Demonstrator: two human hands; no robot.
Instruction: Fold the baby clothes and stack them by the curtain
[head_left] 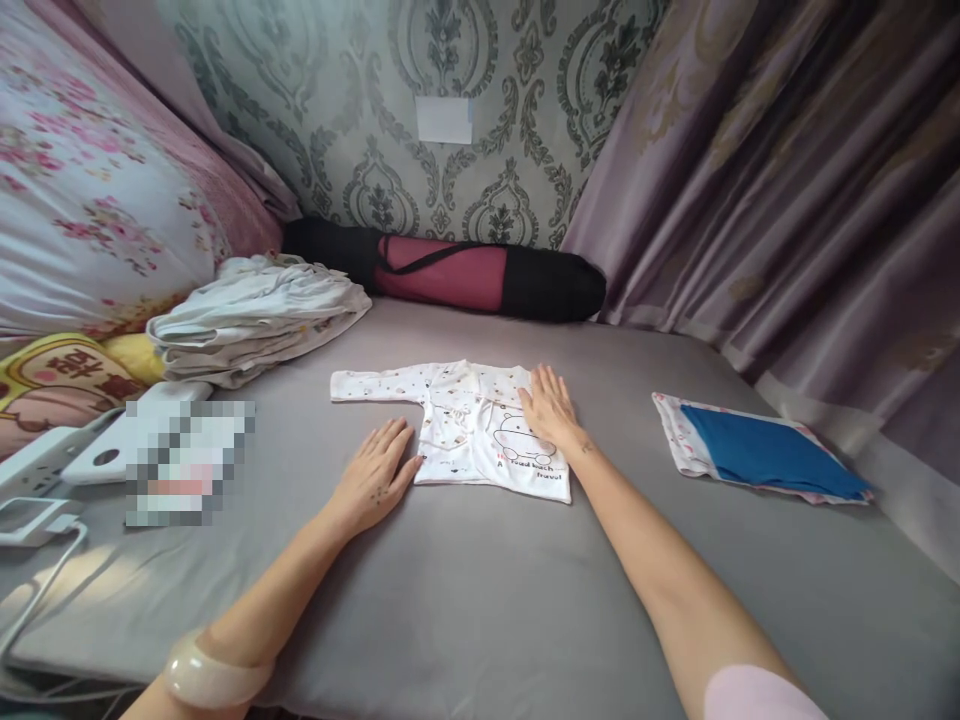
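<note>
A small white baby shirt (pixel 450 430) with a tiny print and a cartoon animal on its front lies flat on the grey bed sheet (pixel 480 600). Its left-hand sleeve stretches out to the side; no sleeve shows spread out on the right. My left hand (pixel 381 475) rests flat at the shirt's lower left edge, fingers extended. Over the upper right side of the shirt lies my right hand (pixel 551 408), palm down with fingers stretched, covering part of that edge. Neither hand grips the cloth.
Folded clothes with a blue piece on top (pixel 776 452) lie at the right. A pile of pale cloth (pixel 255 310), a power strip (pixel 37 460) and a white device (pixel 127 440) are at the left. A black and red long bag (pixel 450 270) lies along the wall.
</note>
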